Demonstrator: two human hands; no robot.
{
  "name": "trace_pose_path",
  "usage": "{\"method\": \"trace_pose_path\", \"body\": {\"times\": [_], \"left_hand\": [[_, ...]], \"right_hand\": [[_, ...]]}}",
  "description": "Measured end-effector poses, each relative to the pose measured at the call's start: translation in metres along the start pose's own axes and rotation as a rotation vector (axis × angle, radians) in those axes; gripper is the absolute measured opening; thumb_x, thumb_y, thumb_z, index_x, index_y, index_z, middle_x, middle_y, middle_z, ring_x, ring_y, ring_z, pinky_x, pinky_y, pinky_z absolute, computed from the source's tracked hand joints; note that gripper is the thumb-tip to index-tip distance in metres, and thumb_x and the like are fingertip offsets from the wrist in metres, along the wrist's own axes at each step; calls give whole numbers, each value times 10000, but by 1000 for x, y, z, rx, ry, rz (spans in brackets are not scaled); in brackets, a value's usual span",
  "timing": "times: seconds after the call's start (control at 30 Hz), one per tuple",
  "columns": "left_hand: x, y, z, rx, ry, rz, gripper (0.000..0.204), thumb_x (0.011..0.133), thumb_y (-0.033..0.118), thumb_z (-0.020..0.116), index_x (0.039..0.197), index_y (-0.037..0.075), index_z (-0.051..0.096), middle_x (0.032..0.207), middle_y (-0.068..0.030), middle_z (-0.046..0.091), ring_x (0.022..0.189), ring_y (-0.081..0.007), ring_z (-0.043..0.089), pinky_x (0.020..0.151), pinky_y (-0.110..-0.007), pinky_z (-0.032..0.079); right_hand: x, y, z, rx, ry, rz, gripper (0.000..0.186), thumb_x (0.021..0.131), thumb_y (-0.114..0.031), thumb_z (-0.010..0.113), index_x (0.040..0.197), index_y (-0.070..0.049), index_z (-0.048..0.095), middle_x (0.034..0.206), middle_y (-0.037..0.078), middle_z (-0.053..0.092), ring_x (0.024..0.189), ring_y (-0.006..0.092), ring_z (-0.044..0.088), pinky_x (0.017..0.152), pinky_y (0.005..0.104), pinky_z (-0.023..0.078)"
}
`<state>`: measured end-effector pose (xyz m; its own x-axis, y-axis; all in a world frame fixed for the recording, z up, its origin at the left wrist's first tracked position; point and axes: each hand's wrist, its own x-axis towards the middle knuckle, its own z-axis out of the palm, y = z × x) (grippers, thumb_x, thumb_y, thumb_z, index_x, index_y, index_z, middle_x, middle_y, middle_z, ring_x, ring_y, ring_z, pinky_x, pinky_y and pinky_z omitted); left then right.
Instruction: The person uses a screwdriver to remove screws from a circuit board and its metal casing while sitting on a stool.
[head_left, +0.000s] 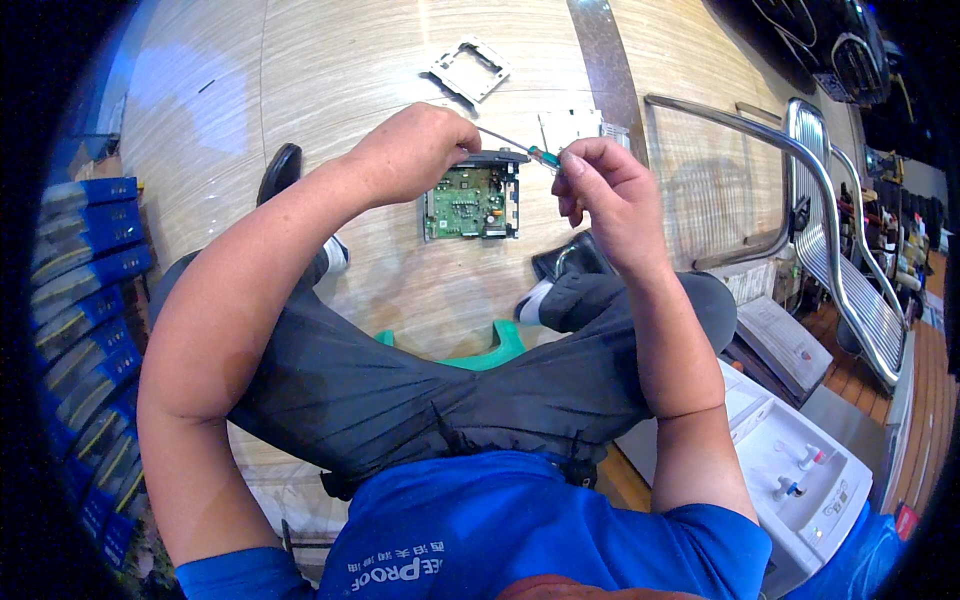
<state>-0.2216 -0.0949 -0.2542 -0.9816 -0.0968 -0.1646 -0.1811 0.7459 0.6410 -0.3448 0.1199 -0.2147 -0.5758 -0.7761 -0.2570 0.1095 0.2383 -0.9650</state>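
My right hand (603, 185) pinches a screwdriver (541, 156) by its green handle, and the thin shaft points to the far left, just above the device. My left hand (420, 145) is closed at the far left corner of an opened electronic device (487, 158), with its fingertips at the dark front panel; they partly hide that corner. Inside the device's metal frame lies a green circuit board (465, 203), facing up. Beyond my hands sits a white rectangular frame part (470, 70) with an open middle. Another pale panel (570, 124) lies behind my right hand.
A green stool (495, 345) shows between my legs. Black shoes (565, 258) flank the device on the tiled floor. A metal chair (835, 240) and a white water dispenser (800, 465) stand at the right. Blue boxes (95, 255) are stacked along the left.
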Motion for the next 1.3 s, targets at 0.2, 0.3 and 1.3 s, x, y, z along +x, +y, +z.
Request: {"method": "trace_pose_path", "body": {"times": [0.2,0.3,1.3], "left_hand": [[-1,-1,2,6,46,21,151,875,107,645,976,30,726,943,-165,706,919,-337,672,832,-417,533],[-2,-3,2,-3,72,54,147,864,96,650,967,15,717,928,-166,695,906,-345,662,820,-416,530],[9,18,4,-45,114,105,344,907,70,572,1250,94,561,819,-179,658,824,-391,655,733,-484,503]], "right_hand": [[0,2,5,-54,-73,110,216,954,-150,642,1110,-3,618,771,23,649,631,71,584,537,221,459],[-1,5,12,-119,-189,180,338,947,-135,625,1247,15,580,809,42,671,663,87,599,569,239,483],[8,24,34,-119,-59,138,208,985,-140,606,1094,29,660,757,16,627,641,70,564,575,241,467]]}}
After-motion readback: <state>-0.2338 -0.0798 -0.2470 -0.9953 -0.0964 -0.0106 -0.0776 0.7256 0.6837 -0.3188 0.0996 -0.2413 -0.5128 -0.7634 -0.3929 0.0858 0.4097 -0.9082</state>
